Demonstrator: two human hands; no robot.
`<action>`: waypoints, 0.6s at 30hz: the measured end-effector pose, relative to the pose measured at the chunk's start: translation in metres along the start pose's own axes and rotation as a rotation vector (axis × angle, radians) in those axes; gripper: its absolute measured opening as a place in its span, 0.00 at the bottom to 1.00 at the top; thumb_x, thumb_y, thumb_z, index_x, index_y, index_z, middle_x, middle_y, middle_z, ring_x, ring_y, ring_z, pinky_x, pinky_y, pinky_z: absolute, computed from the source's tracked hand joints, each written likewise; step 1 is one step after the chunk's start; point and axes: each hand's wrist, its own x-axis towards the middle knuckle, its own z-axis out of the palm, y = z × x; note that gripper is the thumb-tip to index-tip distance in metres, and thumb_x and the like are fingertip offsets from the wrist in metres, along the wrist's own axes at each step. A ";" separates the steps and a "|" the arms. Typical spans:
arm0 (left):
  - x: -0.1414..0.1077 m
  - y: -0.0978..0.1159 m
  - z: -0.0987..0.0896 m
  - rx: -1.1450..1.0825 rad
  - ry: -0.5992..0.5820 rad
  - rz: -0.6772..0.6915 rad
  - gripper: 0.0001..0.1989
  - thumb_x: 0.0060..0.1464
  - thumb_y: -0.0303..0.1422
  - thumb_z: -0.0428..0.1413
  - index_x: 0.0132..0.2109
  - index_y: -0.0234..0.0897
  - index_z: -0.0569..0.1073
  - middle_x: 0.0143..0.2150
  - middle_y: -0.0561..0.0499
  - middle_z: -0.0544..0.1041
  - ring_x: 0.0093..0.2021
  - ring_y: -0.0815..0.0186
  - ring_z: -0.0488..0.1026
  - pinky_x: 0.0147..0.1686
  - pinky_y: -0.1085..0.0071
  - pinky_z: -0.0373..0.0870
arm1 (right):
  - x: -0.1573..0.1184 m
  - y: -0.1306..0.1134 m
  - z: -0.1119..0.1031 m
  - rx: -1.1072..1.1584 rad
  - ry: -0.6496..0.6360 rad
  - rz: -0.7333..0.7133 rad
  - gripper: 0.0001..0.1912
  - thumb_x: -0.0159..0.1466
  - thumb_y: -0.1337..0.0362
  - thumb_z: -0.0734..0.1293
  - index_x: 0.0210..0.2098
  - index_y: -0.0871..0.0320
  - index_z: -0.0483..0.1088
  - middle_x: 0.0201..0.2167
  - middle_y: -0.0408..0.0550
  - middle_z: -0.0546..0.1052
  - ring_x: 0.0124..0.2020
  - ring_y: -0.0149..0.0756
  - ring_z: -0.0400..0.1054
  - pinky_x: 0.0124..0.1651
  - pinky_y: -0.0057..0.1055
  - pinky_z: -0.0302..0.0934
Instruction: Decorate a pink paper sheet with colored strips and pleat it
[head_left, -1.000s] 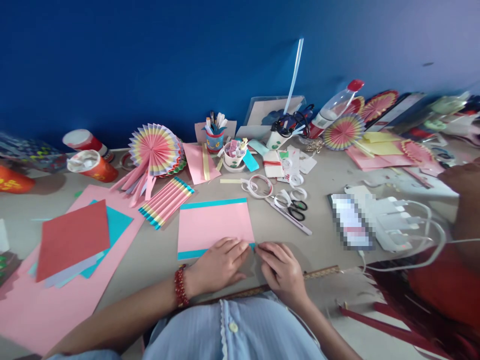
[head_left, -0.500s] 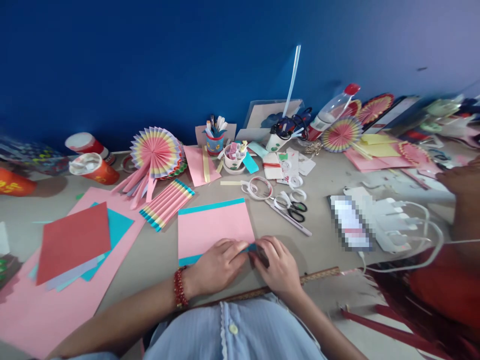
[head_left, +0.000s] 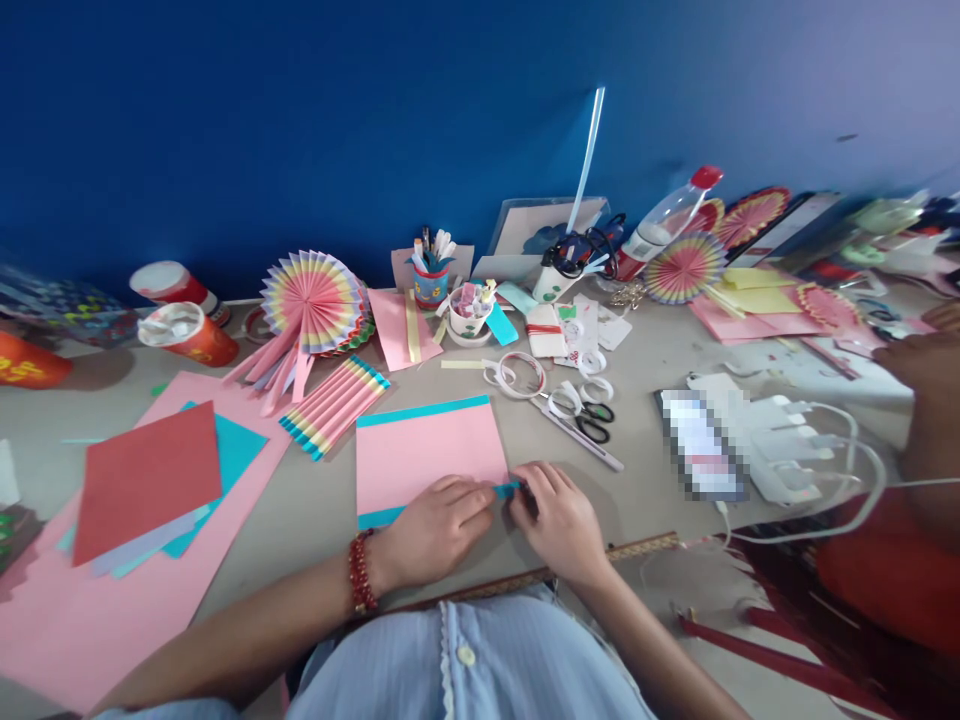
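A pink sheet of paper (head_left: 431, 450) lies flat in front of me, with a blue strip along its far edge and another along its near edge. My left hand (head_left: 442, 528) rests over the near right part, its bent fingers together and pressing on the paper. Between my hands a short piece of the blue edge (head_left: 507, 490) shows, raised or folded at the right corner. My right hand (head_left: 559, 515) pinches that corner between thumb and fingers; the fingertips are partly hidden. To the left lie pink pleated strips with blue and yellow ends (head_left: 335, 408).
Scissors (head_left: 595, 420), a pale pen-like tool (head_left: 581, 438) and tape rolls (head_left: 523, 375) lie beyond my right hand. A phone (head_left: 701, 445) and a power strip (head_left: 780, 450) sit further right. Coloured sheets (head_left: 150, 480) and paper fans (head_left: 311, 300) are leftward. Another person's arm (head_left: 930, 400) is at far right.
My right hand has shifted slightly right and away from me, widening the gap between my hands. My left hand stays almost in place on the pink paper.
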 end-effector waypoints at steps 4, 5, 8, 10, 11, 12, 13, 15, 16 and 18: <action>-0.004 0.000 0.003 0.065 0.004 0.029 0.14 0.68 0.30 0.47 0.56 0.36 0.70 0.61 0.47 0.72 0.60 0.61 0.66 0.63 0.58 0.58 | 0.000 0.001 -0.004 0.006 -0.023 0.011 0.10 0.63 0.71 0.61 0.43 0.57 0.69 0.36 0.49 0.75 0.37 0.42 0.70 0.40 0.35 0.63; -0.004 0.000 0.004 0.078 -0.002 0.031 0.14 0.68 0.31 0.47 0.58 0.37 0.69 0.62 0.47 0.71 0.61 0.60 0.65 0.63 0.58 0.58 | 0.000 0.001 -0.005 0.005 -0.035 0.012 0.09 0.64 0.70 0.61 0.43 0.57 0.69 0.36 0.49 0.75 0.36 0.42 0.70 0.40 0.35 0.63; -0.003 0.001 0.003 0.122 -0.024 0.045 0.16 0.69 0.31 0.46 0.59 0.36 0.68 0.62 0.46 0.70 0.62 0.59 0.63 0.63 0.56 0.56 | 0.002 0.003 -0.006 0.001 -0.048 0.027 0.07 0.65 0.70 0.61 0.41 0.57 0.69 0.35 0.49 0.75 0.37 0.42 0.70 0.40 0.35 0.62; -0.001 0.002 0.000 0.155 -0.037 0.060 0.16 0.69 0.31 0.46 0.59 0.35 0.69 0.62 0.45 0.70 0.61 0.58 0.64 0.62 0.55 0.57 | 0.003 0.005 -0.007 0.008 -0.044 0.039 0.09 0.64 0.72 0.61 0.40 0.56 0.69 0.35 0.48 0.76 0.37 0.41 0.70 0.40 0.34 0.62; 0.001 0.003 -0.002 0.169 -0.047 0.067 0.16 0.69 0.31 0.46 0.59 0.35 0.69 0.61 0.44 0.71 0.61 0.58 0.64 0.62 0.56 0.57 | 0.003 0.006 -0.007 0.016 -0.044 0.043 0.09 0.63 0.72 0.61 0.40 0.55 0.70 0.35 0.48 0.76 0.37 0.41 0.70 0.40 0.33 0.62; 0.003 0.004 -0.005 0.180 -0.059 0.075 0.16 0.69 0.30 0.46 0.59 0.34 0.69 0.61 0.44 0.71 0.61 0.58 0.64 0.61 0.57 0.58 | 0.003 0.007 -0.007 0.027 -0.045 0.046 0.08 0.64 0.72 0.61 0.39 0.55 0.70 0.34 0.47 0.76 0.36 0.40 0.71 0.39 0.33 0.62; 0.005 0.005 -0.008 0.187 -0.071 0.083 0.16 0.68 0.30 0.47 0.58 0.34 0.69 0.60 0.44 0.71 0.61 0.57 0.64 0.61 0.57 0.58 | 0.003 0.008 -0.008 0.038 -0.045 0.047 0.07 0.64 0.71 0.61 0.38 0.54 0.70 0.33 0.46 0.77 0.35 0.39 0.71 0.38 0.32 0.62; 0.009 0.006 -0.012 0.195 -0.090 0.099 0.15 0.68 0.30 0.47 0.58 0.33 0.69 0.60 0.43 0.71 0.60 0.57 0.64 0.60 0.58 0.59 | 0.003 0.010 -0.007 0.057 -0.042 0.046 0.06 0.65 0.69 0.62 0.36 0.54 0.70 0.32 0.45 0.77 0.34 0.38 0.71 0.36 0.31 0.62; 0.011 0.006 -0.014 0.197 -0.094 0.107 0.15 0.67 0.30 0.47 0.58 0.33 0.70 0.59 0.42 0.72 0.60 0.57 0.65 0.60 0.58 0.59 | 0.002 0.010 -0.007 0.062 -0.038 0.047 0.06 0.66 0.68 0.62 0.36 0.54 0.70 0.32 0.45 0.77 0.33 0.38 0.71 0.36 0.31 0.62; 0.015 0.005 -0.016 0.198 -0.099 0.121 0.15 0.67 0.30 0.47 0.57 0.32 0.70 0.59 0.41 0.72 0.59 0.57 0.65 0.59 0.57 0.59 | 0.002 0.011 -0.006 0.071 -0.033 0.057 0.05 0.66 0.68 0.62 0.37 0.54 0.69 0.32 0.45 0.78 0.33 0.38 0.72 0.36 0.31 0.63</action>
